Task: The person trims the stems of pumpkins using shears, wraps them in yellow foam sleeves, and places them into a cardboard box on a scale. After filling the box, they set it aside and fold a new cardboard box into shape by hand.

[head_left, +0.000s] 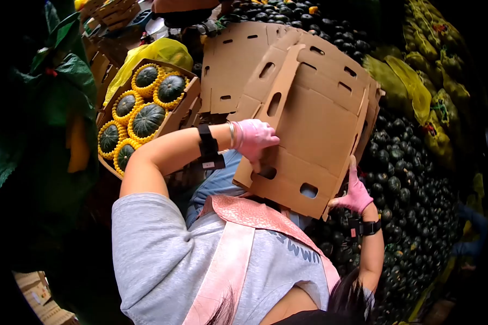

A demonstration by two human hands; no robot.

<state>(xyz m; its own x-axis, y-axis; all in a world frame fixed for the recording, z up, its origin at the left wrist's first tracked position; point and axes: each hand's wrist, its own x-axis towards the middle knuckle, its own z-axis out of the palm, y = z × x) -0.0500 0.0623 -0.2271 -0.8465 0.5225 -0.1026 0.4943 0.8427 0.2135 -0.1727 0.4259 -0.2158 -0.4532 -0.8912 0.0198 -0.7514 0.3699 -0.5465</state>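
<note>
Cardboard, brown and corrugated: a flat, unfolded cardboard blank with punched slots and hand-holes, held up tilted at the middle of the view and leaning toward 1 o'clock. Grips it with both hands, each in a pink glove. Left hand at 9 o'clock on the blank, fingers curled closed over its left edge just above an oval hand-hole, thumb side hidden behind the board. Right hand at 5 o'clock on the blank, fingers narrow and pinched on the lower right edge, palm turned up under it. Black wrist band strapped on the left forearm beside a thin bracelet, a second black band on the right wrist. Below the blank, at 6 o'clock, a grey shirt under a pink apron. Behind the blank, toward 11 o'clock, more flat cardboard sheets – stacked loosely and overlapping. At 9 o'clock of the view, an open carton packed with dark green squashes, each in a yellow foam net, touching one another. Just above the carton, at 10 o'clock, a yellow plastic bag. At 3 to 5 o'clock, a large loose heap of dark squashes, running close under the right hand. At 2 o'clock, yellow mesh sacks lying along the heap's far edge.
</note>
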